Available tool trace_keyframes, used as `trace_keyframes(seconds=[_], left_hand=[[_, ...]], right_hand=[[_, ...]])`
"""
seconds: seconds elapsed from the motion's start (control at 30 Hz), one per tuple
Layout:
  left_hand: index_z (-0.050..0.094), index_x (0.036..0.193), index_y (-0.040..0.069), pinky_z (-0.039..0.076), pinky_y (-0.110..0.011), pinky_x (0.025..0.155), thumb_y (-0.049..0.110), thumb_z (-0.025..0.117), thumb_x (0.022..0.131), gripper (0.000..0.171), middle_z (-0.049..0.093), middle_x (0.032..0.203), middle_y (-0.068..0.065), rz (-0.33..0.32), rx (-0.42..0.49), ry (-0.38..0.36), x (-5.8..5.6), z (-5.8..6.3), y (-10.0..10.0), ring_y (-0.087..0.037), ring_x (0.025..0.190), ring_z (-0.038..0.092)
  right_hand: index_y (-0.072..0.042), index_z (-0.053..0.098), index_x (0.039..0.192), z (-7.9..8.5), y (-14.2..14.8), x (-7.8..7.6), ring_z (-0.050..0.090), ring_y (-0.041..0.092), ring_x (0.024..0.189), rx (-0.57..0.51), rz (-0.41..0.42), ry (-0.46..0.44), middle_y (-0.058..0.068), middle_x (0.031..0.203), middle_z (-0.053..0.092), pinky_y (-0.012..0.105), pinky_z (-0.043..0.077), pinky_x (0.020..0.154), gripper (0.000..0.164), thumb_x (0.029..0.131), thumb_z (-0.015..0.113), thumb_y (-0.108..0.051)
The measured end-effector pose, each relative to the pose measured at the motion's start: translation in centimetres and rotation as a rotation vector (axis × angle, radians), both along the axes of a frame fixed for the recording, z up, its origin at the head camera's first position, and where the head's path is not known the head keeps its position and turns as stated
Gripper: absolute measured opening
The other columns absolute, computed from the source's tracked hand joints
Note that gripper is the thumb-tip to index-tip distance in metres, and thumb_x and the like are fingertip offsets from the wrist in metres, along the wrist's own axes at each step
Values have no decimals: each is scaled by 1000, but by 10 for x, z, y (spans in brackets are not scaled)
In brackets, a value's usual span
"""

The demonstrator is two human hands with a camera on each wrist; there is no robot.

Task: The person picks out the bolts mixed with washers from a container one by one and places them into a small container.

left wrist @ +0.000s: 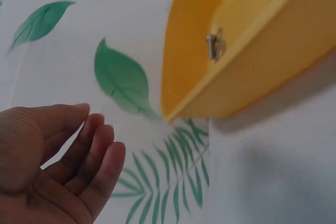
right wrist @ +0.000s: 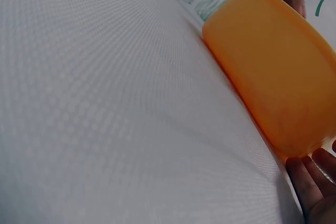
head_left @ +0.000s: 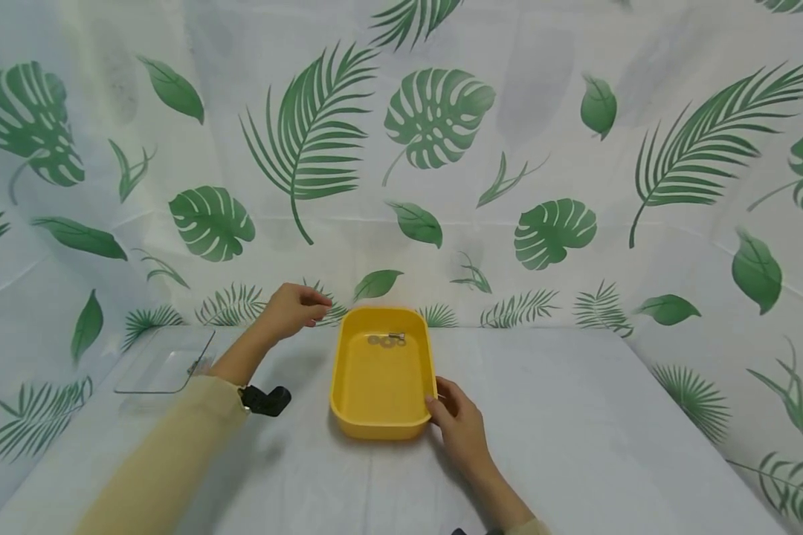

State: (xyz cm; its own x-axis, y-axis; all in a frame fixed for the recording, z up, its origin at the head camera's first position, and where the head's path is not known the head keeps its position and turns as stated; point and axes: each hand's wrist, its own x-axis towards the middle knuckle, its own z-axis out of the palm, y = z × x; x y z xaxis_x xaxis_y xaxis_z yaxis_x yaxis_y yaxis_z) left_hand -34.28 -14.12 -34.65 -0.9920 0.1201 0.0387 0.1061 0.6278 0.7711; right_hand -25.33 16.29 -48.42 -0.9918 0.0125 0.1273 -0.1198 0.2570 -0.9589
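Note:
A deep yellow plastic tray sits in the middle of the table. At its far end lie a small metal bolt and several flat washers. My right hand holds the tray's near right side, thumb at the rim and fingers along the outer wall. The right wrist view shows those fingertips low against the wall. My left hand is raised just beyond the tray's far left corner, fingers loosely bent. Nothing shows between its thumb and fingers in the left wrist view.
A clear, shallow container stands at the table's left, partly behind my left forearm, with something small and dark at its right side. A white table cover spreads underneath. A leaf-printed curtain rises behind the table and along both sides.

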Motion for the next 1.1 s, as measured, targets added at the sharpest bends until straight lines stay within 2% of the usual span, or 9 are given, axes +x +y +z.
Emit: trace_keyframes(seconds=[0.2,0.37,0.53,0.73,0.87,1.1], left_hand=[[71,119,1,61,-37,89,17,63,99,26,72,118,-16,-38,32,-11,-15,-8,35,-31,104,70],[72,117,-2,62,-37,88,13,64,99,25,72,114,-18,-70,56,5,-28,-15,56,-32,101,70],[72,116,-3,62,-36,85,11,64,98,24,72,111,-19,-58,71,-19,-37,-27,72,-36,102,69],[72,115,-2,61,-34,82,11,64,98,24,72,109,-19,-76,40,-57,-45,-43,85,-39,102,69],[72,114,-2,61,-36,82,9,65,96,22,72,108,-18,-76,13,-73,-52,-52,93,-32,98,69],[75,111,-1,55,-27,75,2,62,94,22,74,109,-16,-80,-66,-61,-60,-66,106,-23,87,64]], right_hand=[[-16,50,146,-1,1,0,67,28,118,7,1,-6,16,136,65,27,61,85,47,100,60,-20],[-14,53,144,1,3,-3,67,28,118,-11,3,14,15,135,65,26,61,85,45,100,61,-20],[-12,56,142,2,2,-3,67,29,118,-25,21,17,16,136,64,27,61,86,43,99,62,-20],[-13,55,144,0,-1,-1,67,28,117,-33,30,18,16,135,64,27,61,85,46,99,62,-20],[-18,51,148,0,0,0,68,29,115,-42,29,27,18,135,65,26,61,83,49,100,62,-19],[-21,48,151,1,4,2,68,32,116,-62,47,38,22,137,63,27,61,84,52,101,61,-19]])
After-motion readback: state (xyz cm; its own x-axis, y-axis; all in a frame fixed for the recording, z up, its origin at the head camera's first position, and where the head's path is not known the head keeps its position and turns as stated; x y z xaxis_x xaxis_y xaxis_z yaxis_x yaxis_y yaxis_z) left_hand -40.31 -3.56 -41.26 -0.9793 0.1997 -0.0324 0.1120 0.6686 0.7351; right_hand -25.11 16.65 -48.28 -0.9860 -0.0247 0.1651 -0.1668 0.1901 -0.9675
